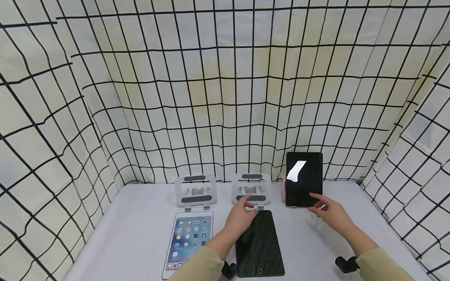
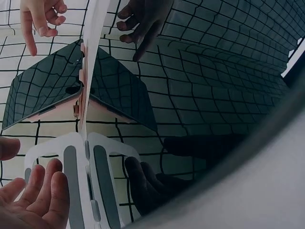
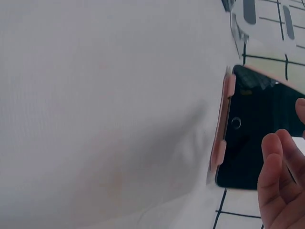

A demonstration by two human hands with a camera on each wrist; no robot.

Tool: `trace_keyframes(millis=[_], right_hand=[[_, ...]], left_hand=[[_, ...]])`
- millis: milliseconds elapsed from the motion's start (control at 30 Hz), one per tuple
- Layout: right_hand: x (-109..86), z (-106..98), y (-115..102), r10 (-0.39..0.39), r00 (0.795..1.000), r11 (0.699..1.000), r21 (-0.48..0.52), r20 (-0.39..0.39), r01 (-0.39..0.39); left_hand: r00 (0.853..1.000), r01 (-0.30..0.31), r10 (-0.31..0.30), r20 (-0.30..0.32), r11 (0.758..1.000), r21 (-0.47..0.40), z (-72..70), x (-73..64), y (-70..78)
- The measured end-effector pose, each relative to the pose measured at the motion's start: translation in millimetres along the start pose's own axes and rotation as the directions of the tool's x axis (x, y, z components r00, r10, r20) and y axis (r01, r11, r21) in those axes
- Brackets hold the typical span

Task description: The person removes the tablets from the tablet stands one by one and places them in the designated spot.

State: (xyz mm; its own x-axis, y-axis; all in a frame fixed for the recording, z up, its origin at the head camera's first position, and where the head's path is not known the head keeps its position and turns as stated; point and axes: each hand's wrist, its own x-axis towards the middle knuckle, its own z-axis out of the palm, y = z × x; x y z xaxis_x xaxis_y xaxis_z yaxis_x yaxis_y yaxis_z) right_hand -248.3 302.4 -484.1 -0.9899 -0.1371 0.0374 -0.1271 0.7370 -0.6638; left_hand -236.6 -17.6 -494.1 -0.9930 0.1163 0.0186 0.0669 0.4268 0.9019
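My left hand (image 1: 241, 215) hovers at the front of the middle white folding stand (image 1: 235, 184), over the top edge of a black tablet (image 1: 262, 251) lying flat. Its loosely bent fingers (image 2: 59, 195) hold nothing; in the left wrist view the dark screen mirrors them. At the right, another black tablet (image 1: 304, 186) stands upright, leaning on a pink stand (image 3: 219, 151) whose lips catch its lower edge. My right hand (image 1: 332, 214) is by that tablet's lower right corner, fingers relaxed and empty; whether a fingertip touches the screen, I cannot tell.
Left of the flat black tablet lies a white tablet (image 1: 190, 234) with its home screen lit. Behind it is another white stand (image 1: 178, 190) with grey strips. A white cloth with black grid lines (image 1: 241, 95) walls the table (image 1: 132, 232) at the back and sides.
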Motion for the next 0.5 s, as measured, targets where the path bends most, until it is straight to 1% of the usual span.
trace_keyframes(millis=[133, 267, 367, 500], right_hand=[[3.4, -6, 11, -0.007, 1.0, 1.0, -0.005, -0.021, 0.007], [6.8, -11, 20, 0.003, 0.999, 1.0, 0.007, -0.041, -0.003], [11.0, -13, 25, 0.01, 0.998, 1.0, 0.022, -0.06, -0.009], [17.8, -16, 27, 0.014, 0.996, 0.999, 0.04, -0.093, -0.01]], left_hand=[[1.0, 0.001, -0.001, -0.002, 1.0, 0.016, 9.3, 6.6, 3.3], [1.0, -0.008, 0.008, 0.003, 1.0, 0.017, 18.6, 13.1, 5.7], [1.0, -0.017, 0.017, 0.006, 1.0, 0.011, 25.6, 18.6, 7.3], [1.0, -0.028, 0.028, 0.0, 0.999, 0.032, 35.5, 28.0, 7.9]])
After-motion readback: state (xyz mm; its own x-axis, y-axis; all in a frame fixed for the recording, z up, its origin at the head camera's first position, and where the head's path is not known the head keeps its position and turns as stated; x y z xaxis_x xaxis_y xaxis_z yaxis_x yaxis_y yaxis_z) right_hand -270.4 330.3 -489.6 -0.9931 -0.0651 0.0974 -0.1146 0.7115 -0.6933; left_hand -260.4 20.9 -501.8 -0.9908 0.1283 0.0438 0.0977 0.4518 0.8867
